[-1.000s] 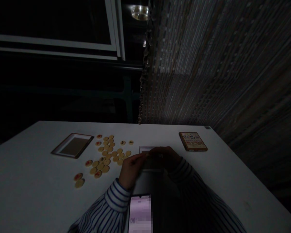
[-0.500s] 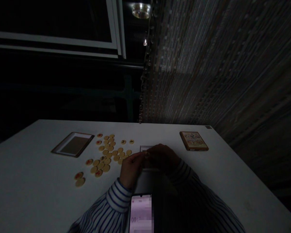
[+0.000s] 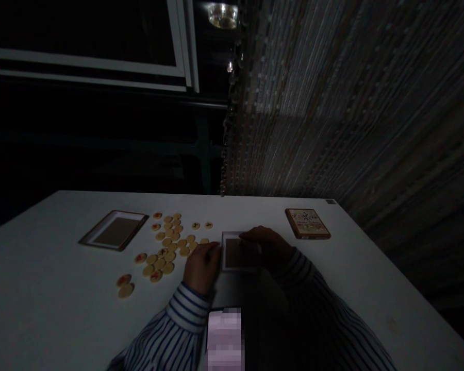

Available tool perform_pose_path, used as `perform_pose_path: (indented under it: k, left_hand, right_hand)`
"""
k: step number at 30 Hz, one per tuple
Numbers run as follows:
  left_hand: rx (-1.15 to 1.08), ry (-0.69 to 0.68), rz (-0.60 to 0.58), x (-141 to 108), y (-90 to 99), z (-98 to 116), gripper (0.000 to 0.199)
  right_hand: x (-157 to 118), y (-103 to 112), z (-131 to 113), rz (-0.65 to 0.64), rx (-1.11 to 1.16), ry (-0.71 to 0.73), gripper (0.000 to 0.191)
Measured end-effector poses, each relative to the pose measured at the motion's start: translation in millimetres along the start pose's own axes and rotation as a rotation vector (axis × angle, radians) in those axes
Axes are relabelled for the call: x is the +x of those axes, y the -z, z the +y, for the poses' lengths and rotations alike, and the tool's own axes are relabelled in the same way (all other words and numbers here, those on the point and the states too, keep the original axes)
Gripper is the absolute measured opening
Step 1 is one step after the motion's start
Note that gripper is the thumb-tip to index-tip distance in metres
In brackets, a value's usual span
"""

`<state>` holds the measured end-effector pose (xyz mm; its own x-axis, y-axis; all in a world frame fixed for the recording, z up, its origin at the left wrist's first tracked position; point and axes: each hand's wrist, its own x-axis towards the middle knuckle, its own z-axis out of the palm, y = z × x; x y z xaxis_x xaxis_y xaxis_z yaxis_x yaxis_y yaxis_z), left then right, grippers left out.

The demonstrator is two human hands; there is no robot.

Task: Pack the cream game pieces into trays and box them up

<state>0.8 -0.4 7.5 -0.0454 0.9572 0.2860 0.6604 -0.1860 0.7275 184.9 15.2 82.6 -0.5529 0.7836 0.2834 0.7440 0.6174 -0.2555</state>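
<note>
My left hand (image 3: pixel 202 267) rests at the left edge of a shallow open box (image 3: pixel 232 269), fingers loosely bent with a gap between thumb and forefinger and nothing visible in them. My right hand (image 3: pixel 268 246) is over the right part of the box, its fingers curled in shadow. A pale edge under those fingers looks like a Chinese chess piece (image 3: pixel 259 248). The box has a pale rim and a brown floor. Left of my left hand lie many round wooden Chinese chess pieces (image 3: pixel 160 264), some marked in red or black, several overlapping.
A second shallow tray (image 3: pixel 114 232) lies on the left of the white table (image 3: pixel 62 309). At the right sits a printed box (image 3: pixel 307 224). A lit phone (image 3: pixel 224 340) is near the front edge. Behind the table hangs a string curtain (image 3: pixel 286 103). The room is dim.
My hands, which met over the box around a chess piece, have parted. The left moved a little left and the right slightly right, uncovering the box's brown floor.
</note>
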Motion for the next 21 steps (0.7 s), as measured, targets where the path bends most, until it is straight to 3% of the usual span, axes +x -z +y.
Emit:
perform_pose_path:
  k: [9,21]
  left_hand:
    - [0.208,-0.083,-0.083,-5,-8.9,-3,0.028]
    - [0.233,-0.069,-0.176,-6,-12.5,-1,0.029]
  right_hand:
    - [-11,-2,29,-0.083,0.061,0.037,0.019]
    - [-15,-5,36,-0.310,-0.049,-0.104,0.021]
